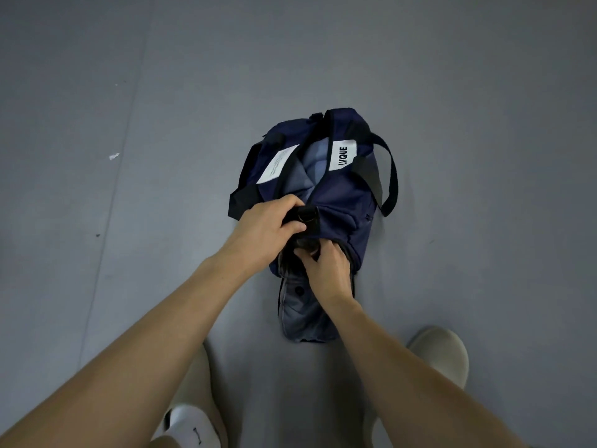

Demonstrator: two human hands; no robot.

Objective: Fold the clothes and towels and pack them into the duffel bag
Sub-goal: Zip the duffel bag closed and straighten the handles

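Navy duffel bag on the floor, and I am working at its near end.
My left grip curls round the black strap tab. My right grip pinches the grey garment, which trails from the end pocket onto the floor. The top gapes, showing folded blue-grey clothes.

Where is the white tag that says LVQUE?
In the head view, the LVQUE tag sits on top of the navy duffel bag, on its right side, between the blue-grey cloth inside and the black handle.
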